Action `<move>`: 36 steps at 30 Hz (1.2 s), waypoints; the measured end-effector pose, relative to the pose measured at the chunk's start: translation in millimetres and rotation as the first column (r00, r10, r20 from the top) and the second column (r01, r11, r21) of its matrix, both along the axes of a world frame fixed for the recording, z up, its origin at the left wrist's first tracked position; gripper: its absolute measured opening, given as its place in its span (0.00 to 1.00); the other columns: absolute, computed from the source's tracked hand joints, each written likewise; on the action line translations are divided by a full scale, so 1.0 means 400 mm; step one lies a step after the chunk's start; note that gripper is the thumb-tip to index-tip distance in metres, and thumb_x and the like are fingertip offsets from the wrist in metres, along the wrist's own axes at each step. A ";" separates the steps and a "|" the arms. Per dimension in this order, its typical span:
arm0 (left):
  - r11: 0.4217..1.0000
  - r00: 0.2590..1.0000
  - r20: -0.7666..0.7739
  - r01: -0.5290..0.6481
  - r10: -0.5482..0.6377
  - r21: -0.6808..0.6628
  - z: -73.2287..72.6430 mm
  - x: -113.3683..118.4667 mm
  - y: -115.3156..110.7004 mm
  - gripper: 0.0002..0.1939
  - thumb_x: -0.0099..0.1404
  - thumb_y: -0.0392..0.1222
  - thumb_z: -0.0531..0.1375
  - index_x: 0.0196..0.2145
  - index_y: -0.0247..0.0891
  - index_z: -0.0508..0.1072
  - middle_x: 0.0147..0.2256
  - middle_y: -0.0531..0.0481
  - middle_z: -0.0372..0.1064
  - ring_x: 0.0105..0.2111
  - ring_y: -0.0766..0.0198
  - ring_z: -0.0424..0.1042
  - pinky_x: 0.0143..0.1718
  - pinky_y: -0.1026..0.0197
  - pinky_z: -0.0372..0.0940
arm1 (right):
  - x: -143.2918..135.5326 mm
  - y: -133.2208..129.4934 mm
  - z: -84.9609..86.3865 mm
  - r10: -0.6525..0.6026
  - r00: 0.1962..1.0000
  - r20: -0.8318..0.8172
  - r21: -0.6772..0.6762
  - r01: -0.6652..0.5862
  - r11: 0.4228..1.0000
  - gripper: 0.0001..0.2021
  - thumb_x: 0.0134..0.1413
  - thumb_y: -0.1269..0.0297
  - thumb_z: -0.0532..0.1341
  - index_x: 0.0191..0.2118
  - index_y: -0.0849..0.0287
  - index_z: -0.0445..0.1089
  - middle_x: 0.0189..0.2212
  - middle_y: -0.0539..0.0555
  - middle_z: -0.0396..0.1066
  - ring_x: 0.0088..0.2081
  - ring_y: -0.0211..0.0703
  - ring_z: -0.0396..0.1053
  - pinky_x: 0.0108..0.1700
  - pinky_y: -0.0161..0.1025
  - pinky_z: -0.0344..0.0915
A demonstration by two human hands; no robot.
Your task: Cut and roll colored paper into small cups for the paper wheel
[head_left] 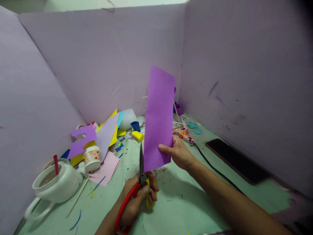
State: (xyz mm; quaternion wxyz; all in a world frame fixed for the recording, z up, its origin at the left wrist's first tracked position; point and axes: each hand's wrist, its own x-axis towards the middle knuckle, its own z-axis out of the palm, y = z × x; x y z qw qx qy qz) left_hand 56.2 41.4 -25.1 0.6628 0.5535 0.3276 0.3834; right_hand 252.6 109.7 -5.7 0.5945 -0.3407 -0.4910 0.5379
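Note:
My right hand (pixel 181 153) grips a long strip of purple paper (pixel 160 111) near its lower right corner, thumb on the front face and fingers hidden behind. The strip stands upright above the table. In my left hand (pixel 137 195) is a pair of scissors (pixel 124 209) with red handles, its blades pointing up beside the strip's lower left edge. Whether the blades touch the paper I cannot tell. Something yellow (pixel 148 194) shows between the fingers of that hand; I cannot tell if it belongs to the scissors.
At left stand a white teapot-like vessel (pixel 58 186) with a red straw and a patterned paper cup (pixel 92 158), near paper scraps (pixel 107 168). A patterned glue gun (pixel 182 133) with a black cord and a dark phone (pixel 237 160) lie at right. Pale panels (pixel 110 65) enclose the table.

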 end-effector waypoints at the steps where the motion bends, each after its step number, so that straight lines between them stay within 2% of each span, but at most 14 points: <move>1: 1.000 1.000 -0.020 -0.010 0.010 -0.012 -0.005 0.000 0.000 0.15 0.61 0.46 0.58 0.43 0.38 0.67 0.32 0.46 0.69 0.27 0.66 0.69 0.27 0.64 0.62 | 0.001 0.000 0.000 -0.001 1.000 0.000 0.001 0.001 1.000 0.21 0.36 0.59 0.70 0.39 0.62 0.70 0.31 0.55 0.74 0.33 0.46 0.71 0.37 0.43 0.68; 4: 1.000 0.998 -0.069 -0.006 0.004 -0.017 -0.007 -0.001 -0.001 0.16 0.59 0.47 0.60 0.43 0.38 0.66 0.29 0.48 0.69 0.22 0.68 0.67 0.22 0.66 0.60 | 0.002 0.001 0.001 -0.007 1.000 -0.008 0.002 0.007 1.000 0.19 0.36 0.60 0.70 0.37 0.61 0.70 0.31 0.54 0.74 0.32 0.45 0.71 0.36 0.42 0.68; 6: 1.000 0.998 -0.061 -0.019 0.018 -0.022 0.004 0.000 -0.005 0.16 0.58 0.48 0.60 0.42 0.37 0.66 0.28 0.48 0.69 0.22 0.67 0.68 0.23 0.65 0.61 | 0.001 0.000 0.002 -0.007 1.000 -0.015 0.001 0.007 1.000 0.19 0.36 0.60 0.70 0.37 0.60 0.70 0.31 0.54 0.74 0.31 0.45 0.71 0.35 0.42 0.68; 10: 0.999 0.998 -0.036 -0.046 0.047 0.011 0.040 -0.001 -0.015 0.17 0.59 0.47 0.60 0.43 0.35 0.68 0.29 0.45 0.73 0.30 0.59 0.71 0.32 0.59 0.64 | -0.003 -0.003 0.002 -0.002 1.000 -0.006 0.011 0.002 1.000 0.22 0.37 0.58 0.70 0.40 0.61 0.70 0.34 0.55 0.75 0.33 0.47 0.72 0.39 0.45 0.68; 14: 0.999 0.999 -0.032 -0.031 0.032 0.030 0.063 0.000 -0.011 0.18 0.56 0.46 0.63 0.43 0.36 0.72 0.39 0.43 0.74 0.43 0.53 0.70 0.45 0.55 0.62 | -0.001 -0.002 -0.005 -0.008 0.999 0.039 0.022 0.007 1.000 0.23 0.37 0.58 0.70 0.42 0.61 0.70 0.34 0.56 0.75 0.35 0.48 0.72 0.40 0.46 0.68; 16: 0.999 0.998 -0.044 -0.043 0.043 0.007 0.066 0.004 -0.002 0.16 0.55 0.46 0.63 0.41 0.37 0.73 0.41 0.43 0.73 0.45 0.52 0.69 0.47 0.54 0.61 | 0.000 0.002 -0.011 -0.021 0.999 0.045 0.018 0.020 1.000 0.22 0.37 0.59 0.70 0.41 0.60 0.70 0.34 0.55 0.75 0.35 0.48 0.72 0.40 0.45 0.68; 19: 0.996 0.996 -0.046 -0.081 0.079 -0.049 0.066 0.013 0.008 0.16 0.56 0.45 0.63 0.40 0.36 0.72 0.34 0.45 0.73 0.38 0.56 0.71 0.41 0.57 0.64 | -0.002 0.007 -0.018 -0.026 0.999 0.023 0.000 0.026 1.000 0.20 0.37 0.60 0.70 0.39 0.60 0.71 0.33 0.55 0.75 0.35 0.48 0.72 0.39 0.45 0.68; 22: 0.988 0.991 0.005 -0.135 0.136 -0.074 0.061 0.013 0.008 0.23 0.56 0.45 0.63 0.49 0.38 0.66 0.34 0.46 0.71 0.33 0.59 0.71 0.36 0.58 0.65 | -0.009 0.006 -0.019 -0.001 1.000 -0.007 -0.008 0.001 1.000 0.20 0.37 0.60 0.70 0.39 0.60 0.70 0.33 0.55 0.75 0.33 0.47 0.72 0.39 0.45 0.68; 24: 0.987 0.990 0.011 -0.139 0.141 -0.074 0.058 0.009 0.004 0.26 0.56 0.44 0.63 0.51 0.37 0.63 0.37 0.44 0.72 0.36 0.56 0.72 0.39 0.55 0.65 | -0.016 0.002 -0.018 0.028 0.999 -0.022 -0.010 -0.028 1.000 0.20 0.37 0.60 0.70 0.39 0.61 0.70 0.33 0.55 0.75 0.33 0.47 0.72 0.39 0.45 0.68; 27: 0.992 0.996 0.041 -0.079 0.083 -0.095 0.055 -0.001 -0.002 0.30 0.55 0.42 0.63 0.54 0.35 0.60 0.40 0.40 0.72 0.41 0.50 0.71 0.46 0.50 0.63 | -0.026 -0.007 -0.015 0.085 0.995 -0.058 -0.012 -0.086 0.996 0.20 0.37 0.61 0.70 0.40 0.60 0.69 0.34 0.55 0.75 0.33 0.46 0.72 0.39 0.44 0.67; 31: 0.995 0.994 0.105 -0.032 0.041 -0.092 0.051 -0.008 -0.004 0.40 0.55 0.40 0.63 0.61 0.40 0.47 0.41 0.41 0.72 0.42 0.50 0.71 0.47 0.47 0.62 | -0.030 -0.012 -0.016 0.132 0.986 -0.102 -0.014 -0.134 0.991 0.20 0.38 0.63 0.70 0.40 0.61 0.69 0.33 0.54 0.75 0.33 0.44 0.71 0.39 0.42 0.67; 36: 0.998 0.990 0.140 -0.006 0.016 -0.069 0.043 -0.001 -0.005 0.33 0.58 0.43 0.61 0.58 0.38 0.53 0.37 0.42 0.71 0.36 0.54 0.72 0.39 0.52 0.66 | -0.030 -0.011 -0.023 0.127 0.987 -0.094 0.030 -0.124 0.992 0.21 0.38 0.63 0.70 0.41 0.61 0.69 0.33 0.54 0.75 0.33 0.43 0.71 0.38 0.41 0.68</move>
